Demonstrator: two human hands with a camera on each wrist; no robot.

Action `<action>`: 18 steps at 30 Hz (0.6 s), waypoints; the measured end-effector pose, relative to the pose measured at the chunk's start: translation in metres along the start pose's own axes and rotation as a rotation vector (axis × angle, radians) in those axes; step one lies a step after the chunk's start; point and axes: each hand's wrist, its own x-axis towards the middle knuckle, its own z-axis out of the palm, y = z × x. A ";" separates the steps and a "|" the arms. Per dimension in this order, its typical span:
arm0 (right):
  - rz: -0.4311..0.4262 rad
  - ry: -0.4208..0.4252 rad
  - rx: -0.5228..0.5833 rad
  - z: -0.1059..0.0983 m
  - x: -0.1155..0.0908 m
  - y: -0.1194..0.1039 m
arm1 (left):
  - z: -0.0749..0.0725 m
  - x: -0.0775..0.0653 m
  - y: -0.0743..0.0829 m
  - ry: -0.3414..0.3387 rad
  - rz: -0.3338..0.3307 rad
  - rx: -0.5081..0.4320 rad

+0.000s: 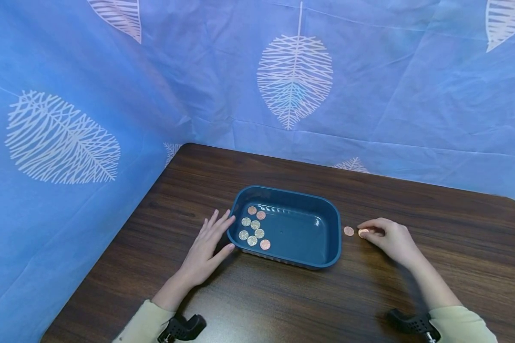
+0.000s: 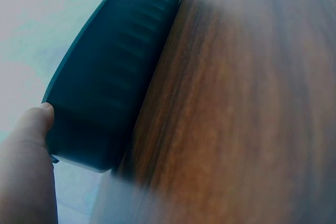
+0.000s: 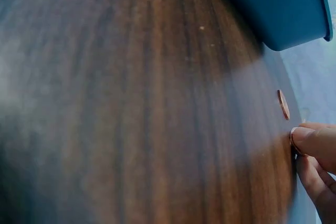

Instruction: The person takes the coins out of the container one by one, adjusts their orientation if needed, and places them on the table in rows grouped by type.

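Note:
A blue plastic tray [image 1: 289,259] with upright walls holds several round coins at its left end, some copper-coloured like this coin [image 1: 264,244], others pale gold like this one [image 1: 252,240]. My left hand [image 1: 203,255] lies at the tray's left end, fingers straight and thumb at the near corner; the thumb [image 2: 37,124] touches the rim in the left wrist view. Right of the tray, my right hand [image 1: 388,238] pinches a copper coin [image 1: 363,232] between thumb and fingers, low over the wood. Another copper coin [image 1: 348,231] lies flat between that hand and the tray.
The dark wood table [image 1: 455,214] has rounded corners and extends right of the tray. Blue cloth [image 1: 377,85] with white leaf prints hangs behind and to the left. A black strap device [image 1: 182,328] sits on each wrist.

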 end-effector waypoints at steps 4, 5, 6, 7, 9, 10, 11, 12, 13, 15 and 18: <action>-0.045 0.034 -0.029 0.003 0.000 0.001 | 0.000 0.000 0.000 0.000 0.001 0.001; -0.048 0.038 -0.031 0.003 0.000 0.001 | 0.000 0.000 0.000 0.000 0.002 0.002; -0.048 0.040 -0.032 0.003 0.000 0.001 | 0.000 0.000 0.000 0.000 0.002 0.001; -0.047 0.041 -0.032 0.003 0.000 0.001 | 0.000 0.000 0.000 0.000 0.002 0.001; -0.041 0.040 -0.029 0.004 0.000 0.002 | 0.000 0.000 0.000 0.001 0.002 -0.001; -0.036 0.040 -0.025 0.004 -0.001 0.002 | 0.000 0.000 0.000 0.001 0.002 -0.003; -0.032 0.041 -0.022 0.004 -0.001 0.003 | 0.000 0.000 0.000 0.001 0.002 -0.003; -0.027 0.042 -0.018 0.004 -0.001 0.003 | 0.000 0.000 0.000 0.001 0.003 -0.004; -0.022 0.043 -0.014 0.005 -0.001 0.003 | 0.000 0.000 0.000 0.001 0.002 -0.005; -0.012 0.044 -0.008 0.006 -0.002 0.004 | 0.000 0.000 -0.001 0.001 0.002 -0.004; 0.005 0.038 0.000 0.006 -0.003 0.004 | 0.000 0.000 -0.001 0.000 -0.001 -0.002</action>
